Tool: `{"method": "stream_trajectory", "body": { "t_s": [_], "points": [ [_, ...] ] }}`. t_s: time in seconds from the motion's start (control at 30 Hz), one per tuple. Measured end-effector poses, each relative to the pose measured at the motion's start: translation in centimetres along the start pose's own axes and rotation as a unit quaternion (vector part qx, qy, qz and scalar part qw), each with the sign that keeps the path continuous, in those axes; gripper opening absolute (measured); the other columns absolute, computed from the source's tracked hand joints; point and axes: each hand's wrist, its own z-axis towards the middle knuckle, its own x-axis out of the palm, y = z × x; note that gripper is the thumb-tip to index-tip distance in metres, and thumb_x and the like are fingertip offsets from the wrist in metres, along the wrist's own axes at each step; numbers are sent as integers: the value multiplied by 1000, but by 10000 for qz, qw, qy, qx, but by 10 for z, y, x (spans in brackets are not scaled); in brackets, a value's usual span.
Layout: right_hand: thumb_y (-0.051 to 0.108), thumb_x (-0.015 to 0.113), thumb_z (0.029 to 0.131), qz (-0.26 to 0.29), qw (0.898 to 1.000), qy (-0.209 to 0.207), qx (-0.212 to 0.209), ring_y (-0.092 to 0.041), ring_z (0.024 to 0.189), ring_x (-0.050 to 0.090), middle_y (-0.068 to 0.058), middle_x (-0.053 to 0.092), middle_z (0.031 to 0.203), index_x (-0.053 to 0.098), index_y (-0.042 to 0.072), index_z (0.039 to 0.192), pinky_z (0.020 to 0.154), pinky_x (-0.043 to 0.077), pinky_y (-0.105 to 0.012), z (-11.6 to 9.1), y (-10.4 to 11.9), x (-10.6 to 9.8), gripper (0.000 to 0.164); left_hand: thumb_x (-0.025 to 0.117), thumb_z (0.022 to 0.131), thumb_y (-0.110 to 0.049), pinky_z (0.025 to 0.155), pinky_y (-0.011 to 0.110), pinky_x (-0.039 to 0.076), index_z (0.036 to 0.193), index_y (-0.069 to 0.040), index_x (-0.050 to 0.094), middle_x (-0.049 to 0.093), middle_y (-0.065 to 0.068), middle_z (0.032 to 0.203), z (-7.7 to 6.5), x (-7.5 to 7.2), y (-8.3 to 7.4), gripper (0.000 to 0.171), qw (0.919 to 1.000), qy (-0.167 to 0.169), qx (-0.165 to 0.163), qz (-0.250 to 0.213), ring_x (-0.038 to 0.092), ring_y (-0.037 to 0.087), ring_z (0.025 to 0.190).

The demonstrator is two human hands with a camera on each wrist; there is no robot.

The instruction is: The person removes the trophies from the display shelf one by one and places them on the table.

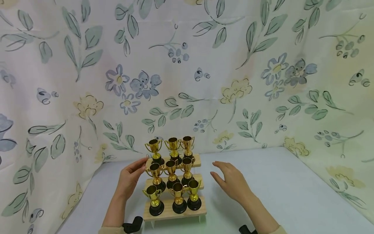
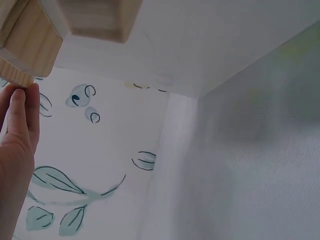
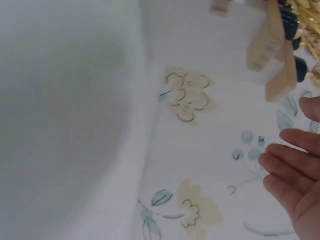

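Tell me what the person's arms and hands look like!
The left hand and right hand are bare and ungloved. Beige sleeves peek in at the head view's bottom, and a chunky black piece shows by each forearm.

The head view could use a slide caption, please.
Nine shiny gold trophy cups on black bases line three pale wooden tiers, left hand touching the top tier, right hand apart.

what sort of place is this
Likely a tabletop set up for display or filming, though the wider room is hidden. A floral-print cloth hangs behind and at the sides, a pale table spreads in front, and gold trophies stand on a tiered wooden stand.
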Motion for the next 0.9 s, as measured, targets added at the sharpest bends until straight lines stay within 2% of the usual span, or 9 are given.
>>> {"method": "stream_trajectory", "body": {
  "t_s": [0.13,0.23,0.4,0.5,0.6,0.67,0.73,0.9],
  "points": [
    [28,67,94,858,9960,-174,-185,-19,110,70,0,73,117,71,16,118,92,59,-41,4,12,-8,27,61,96,-6,97,8,49,141,14,43,67,-21,119,-1,0,0,52,10000,-20,-52,-65,60,-6,117],
    [25,66,95,1755,9842,-166,-188,-12,101,72,4,75,111,72,20,113,86,61,-33,5,20,-12,19,61,95,-4,96,8,49,140,16,42,68,-21,118,-2,1,0,53,9999,-31,-56,-121,61,-6,115],
    [25,64,96,3177,9472,413,104,-3,95,70,4,75,109,71,25,112,83,59,-24,2,30,-14,17,61,95,-3,96,7,49,141,18,39,68,-22,117,-1,2,-1,55,9999,-36,-71,-102,60,-9,114],
    [21,65,95,3794,9210,873,113,-5,95,70,-4,74,112,70,19,114,81,59,-25,2,34,-12,19,60,95,-3,97,7,49,141,17,39,67,-22,117,0,2,-1,54,9999,-55,-78,-66,60,-9,114],
    [16,68,93,4185,9006,1171,39,-9,99,71,-11,72,116,70,12,116,85,60,-27,3,37,-9,23,59,96,-3,97,6,47,141,18,39,67,-22,117,1,2,0,53,10000,-37,-60,-20,59,-10,115],
    [15,70,91,4314,8931,1279,-29,-10,102,70,-13,71,117,69,10,117,88,60,-27,3,39,-7,26,59,97,-3,98,5,46,141,18,40,67,-22,117,0,2,0,52,10000,-21,-44,0,59,-10,116],
    [15,72,90,4361,8900,1329,-100,-9,104,69,-13,71,118,69,9,118,92,58,-26,3,41,-6,29,59,97,-3,98,5,46,141,18,40,66,-22,118,0,2,-1,52,10000,-17,-43,20,59,-10,116],
    [15,74,88,4437,8853,1374,-208,-6,104,69,-15,71,118,68,6,119,91,58,-25,5,44,-4,33,60,96,-5,98,5,46,141,17,40,66,-23,118,-1,2,-2,54,9999,-53,-78,50,58,-10,116]
  ]
}}
